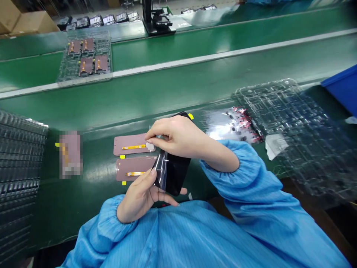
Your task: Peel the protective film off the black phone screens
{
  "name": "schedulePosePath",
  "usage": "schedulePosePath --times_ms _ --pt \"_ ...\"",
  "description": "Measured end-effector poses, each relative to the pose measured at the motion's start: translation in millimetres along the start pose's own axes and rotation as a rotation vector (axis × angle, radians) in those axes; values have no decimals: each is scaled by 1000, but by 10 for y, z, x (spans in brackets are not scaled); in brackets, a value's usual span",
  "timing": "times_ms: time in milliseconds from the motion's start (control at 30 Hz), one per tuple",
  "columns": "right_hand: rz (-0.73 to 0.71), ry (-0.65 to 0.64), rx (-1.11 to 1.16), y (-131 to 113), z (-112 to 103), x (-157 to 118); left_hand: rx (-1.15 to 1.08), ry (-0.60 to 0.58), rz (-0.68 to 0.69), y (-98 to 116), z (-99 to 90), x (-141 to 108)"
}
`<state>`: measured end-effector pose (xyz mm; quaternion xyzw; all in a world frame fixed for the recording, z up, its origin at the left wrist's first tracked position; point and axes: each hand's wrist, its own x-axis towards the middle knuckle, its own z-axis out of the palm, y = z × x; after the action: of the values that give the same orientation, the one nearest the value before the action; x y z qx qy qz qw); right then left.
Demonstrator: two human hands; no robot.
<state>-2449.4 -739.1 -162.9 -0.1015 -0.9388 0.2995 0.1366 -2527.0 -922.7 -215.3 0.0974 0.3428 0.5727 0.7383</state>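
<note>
In the head view, our left hand (138, 197) curls around a black phone display panel (173, 173) above the green table (78, 212); our right hand (178, 139) pinches its clear film (161, 167). A slip could crease the film or drop the panel onto the pink-backed panels (134, 144).

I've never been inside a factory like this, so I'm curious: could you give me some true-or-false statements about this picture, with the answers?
1. The left hand holds a black panel. True.
2. A clear film curls away from the black panel. True.
3. The right hand wears a glove. False: the right hand is bare.
4. A pinkish panel and a second pinkish panel lie on the green belt. True.
5. The sleeves are green. False: the sleeves are blue.
6. The blue bin stands at the left. False: the blue bin is at the right edge.
</note>
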Motion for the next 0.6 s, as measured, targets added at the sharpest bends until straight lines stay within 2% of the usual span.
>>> schedulePosePath --times_ms 233,367,467,533,600 --pt "-140 -71 -231 -40 66 -38 47 9 47 -24 10 12" --pt "-154 -54 -405 -105 182 -35 79 16 37 -41 45 10" --pt "-176 -49 -452 -140 232 -30 129 29 33 -46 57 4" --pt "-198 24 -411 -151 219 -39 133 54 58 -36 57 4" --pt "-200 185 -315 -160 169 -76 118 93 127 -13 51 9"
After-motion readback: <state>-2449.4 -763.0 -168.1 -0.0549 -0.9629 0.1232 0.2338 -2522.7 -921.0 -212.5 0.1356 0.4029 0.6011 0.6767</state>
